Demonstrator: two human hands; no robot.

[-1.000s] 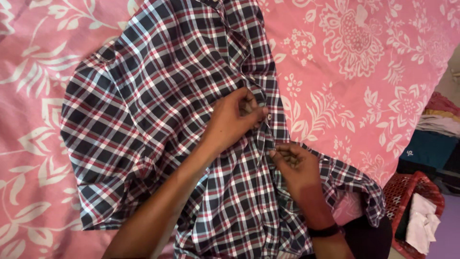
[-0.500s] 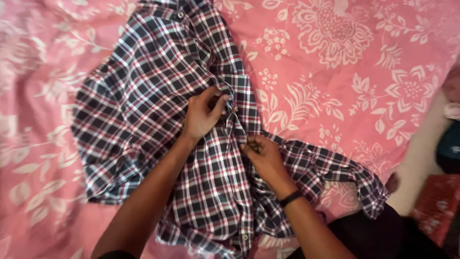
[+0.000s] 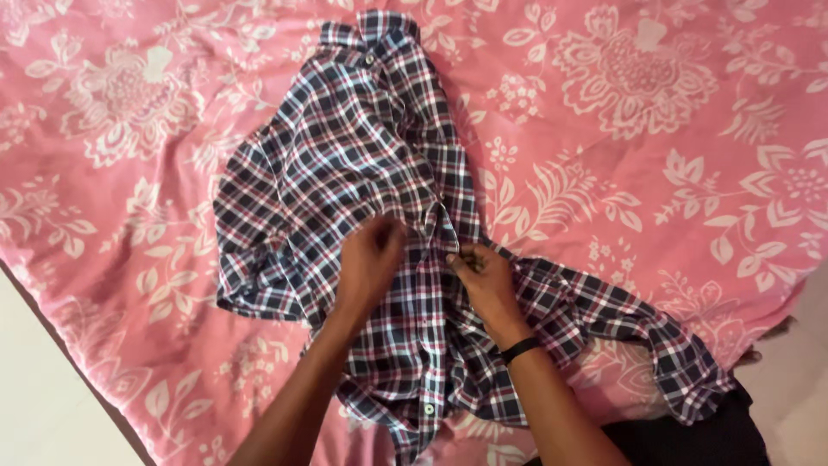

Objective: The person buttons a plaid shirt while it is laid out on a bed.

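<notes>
Plaid shirt (image 3: 345, 173): navy, red and white check, lying rumpled and collar-up on the pink floral bedsheet (image 3: 655, 155); more of it shows now than half a second ago, collar and far sleeve included. Left hand (image 3: 369, 259): fingers curled onto the button placket, lower on the cloth than before. Right hand (image 3: 483, 278): pinching the placket edge just beside it, black wristband (image 3: 520, 349) on the wrist. Hands now nearly touching.
</notes>
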